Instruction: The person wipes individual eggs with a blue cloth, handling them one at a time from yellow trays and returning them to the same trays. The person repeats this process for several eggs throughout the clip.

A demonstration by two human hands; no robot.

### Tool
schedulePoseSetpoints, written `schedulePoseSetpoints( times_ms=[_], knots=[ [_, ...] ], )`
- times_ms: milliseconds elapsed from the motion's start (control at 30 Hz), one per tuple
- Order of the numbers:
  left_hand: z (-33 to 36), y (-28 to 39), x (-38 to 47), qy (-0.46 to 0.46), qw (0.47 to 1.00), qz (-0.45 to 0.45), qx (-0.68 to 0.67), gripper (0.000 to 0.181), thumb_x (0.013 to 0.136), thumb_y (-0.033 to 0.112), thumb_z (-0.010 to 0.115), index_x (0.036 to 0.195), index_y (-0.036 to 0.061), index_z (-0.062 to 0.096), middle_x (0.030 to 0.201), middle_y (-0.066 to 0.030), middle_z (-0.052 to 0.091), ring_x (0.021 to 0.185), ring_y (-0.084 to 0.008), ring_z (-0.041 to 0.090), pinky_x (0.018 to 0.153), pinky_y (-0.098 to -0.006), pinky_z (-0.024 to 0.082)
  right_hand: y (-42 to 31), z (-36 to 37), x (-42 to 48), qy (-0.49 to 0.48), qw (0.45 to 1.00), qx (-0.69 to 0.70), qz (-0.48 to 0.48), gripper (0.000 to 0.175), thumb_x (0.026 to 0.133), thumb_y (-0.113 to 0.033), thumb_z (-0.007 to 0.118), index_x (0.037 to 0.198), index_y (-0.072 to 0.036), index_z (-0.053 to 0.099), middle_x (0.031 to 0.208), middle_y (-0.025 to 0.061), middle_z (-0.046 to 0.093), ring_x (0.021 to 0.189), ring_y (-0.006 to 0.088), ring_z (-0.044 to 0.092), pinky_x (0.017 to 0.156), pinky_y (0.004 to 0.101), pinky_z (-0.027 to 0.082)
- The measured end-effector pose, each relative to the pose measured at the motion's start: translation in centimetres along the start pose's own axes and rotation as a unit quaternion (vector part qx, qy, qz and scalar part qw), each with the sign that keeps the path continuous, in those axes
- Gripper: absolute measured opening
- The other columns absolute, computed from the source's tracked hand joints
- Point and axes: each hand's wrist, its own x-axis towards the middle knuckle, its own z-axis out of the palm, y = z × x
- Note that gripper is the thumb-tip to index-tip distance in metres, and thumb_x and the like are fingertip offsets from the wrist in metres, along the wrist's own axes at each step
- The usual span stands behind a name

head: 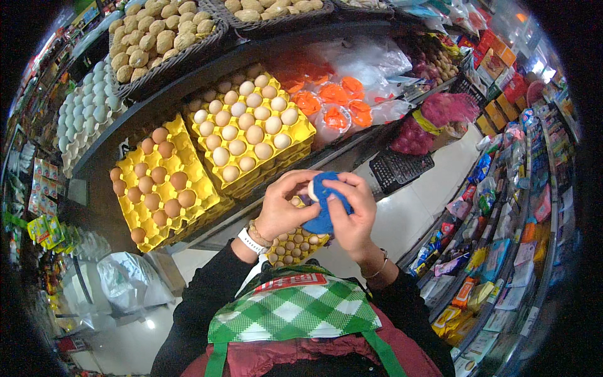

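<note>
A pale egg (pixel 313 191) is held between my two hands, partly hidden by a blue cloth (pixel 327 214). My left hand (pixel 288 200) steadies the egg from the left, its fingers curled round it. The cloth is gripped in my right hand (pixel 351 209) and lies against the egg's right side. Below my hands is a yellow tray of eggs (pixel 292 247), partly covered by my arm and apron. On the shelf ahead, pale eggs (pixel 255 134) fill much of a yellow tray (pixel 301 132); brown eggs (pixel 179 180) sit in another yellow tray (pixel 200 188) at its left, with several bare cups.
Bluish eggs (pixel 89 110) in grey trays stand far left. Wicker baskets of brown, rough-skinned produce (pixel 165 40) are above. Orange-topped bags (pixel 332 94), a net bag of purple-red produce (pixel 412 134) and a black crate (pixel 400 167) lie beyond. Shelves of packets (pixel 476 254) line the right.
</note>
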Motion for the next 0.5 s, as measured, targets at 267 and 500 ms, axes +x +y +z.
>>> schedulePoseSetpoints(
  times_ms=[267, 500],
  knots=[
    [0.0, 0.2, -1.3, 0.028, 0.987, -0.070, -0.139, 0.057, 0.081, -0.003, 0.077, 0.135, -0.0020, 0.057, 0.119, -0.0062, 0.065, 0.108, -0.0125, 0.062, 0.092, -0.0270, 0.053, 0.6, -0.1, -0.4, -0.022, 0.998, -0.007, -0.059, 0.035, 0.078, 0.006, 0.069, 0.111, -0.005, 0.072, 0.110, 0.0139, 0.063, 0.103, 0.0286, 0.062, 0.091, 0.0364, 0.050],
    [0.0, 0.3, -2.0, 0.050, 0.970, -0.108, -0.213, 0.051, 0.092, 0.016, 0.068, 0.138, -0.0019, 0.055, 0.120, -0.0039, 0.066, 0.108, -0.0101, 0.060, 0.094, -0.0256, 0.048, -0.5, -0.4, -1.1, -0.030, 0.987, -0.074, -0.142, 0.040, 0.072, 0.004, 0.066, 0.110, -0.006, 0.074, 0.109, 0.0135, 0.064, 0.093, 0.0304, 0.064, 0.083, 0.0391, 0.054]
  ],
)
